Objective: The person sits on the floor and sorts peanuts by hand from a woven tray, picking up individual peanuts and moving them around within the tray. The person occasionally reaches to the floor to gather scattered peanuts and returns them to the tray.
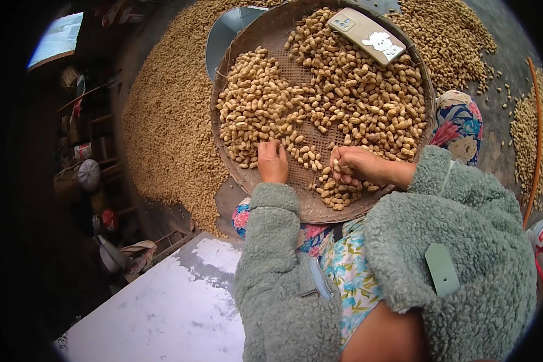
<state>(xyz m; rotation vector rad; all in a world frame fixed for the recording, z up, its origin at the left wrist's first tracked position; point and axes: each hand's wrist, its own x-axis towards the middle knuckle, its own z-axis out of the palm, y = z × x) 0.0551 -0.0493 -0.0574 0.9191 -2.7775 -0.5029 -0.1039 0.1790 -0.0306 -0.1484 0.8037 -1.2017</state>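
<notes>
A round woven bamboo tray (pixel 294 72) rests across my lap and holds unshelled peanuts in separate heaps. My left hand (pixel 273 161) touches the near edge of the left heap (pixel 253 104); its fingertips point away from me and are partly hidden, so I cannot tell whether they grip anything. Between the thumb and fingers of my right hand (pixel 362 165) is a peanut (pixel 336 166). Just below that hand lies a small cluster of peanuts (pixel 337 194). The larger heap (pixel 366 99) covers the tray's right side.
A phone in a beige case (pixel 366 36) lies on the peanuts at the tray's far right. Behind the tray is a grey scoop-like container (pixel 221 38). Peanuts spread over the floor at left (pixel 172 113) and far right (pixel 443 40). A white board-like surface (pixel 172 307) is at lower left.
</notes>
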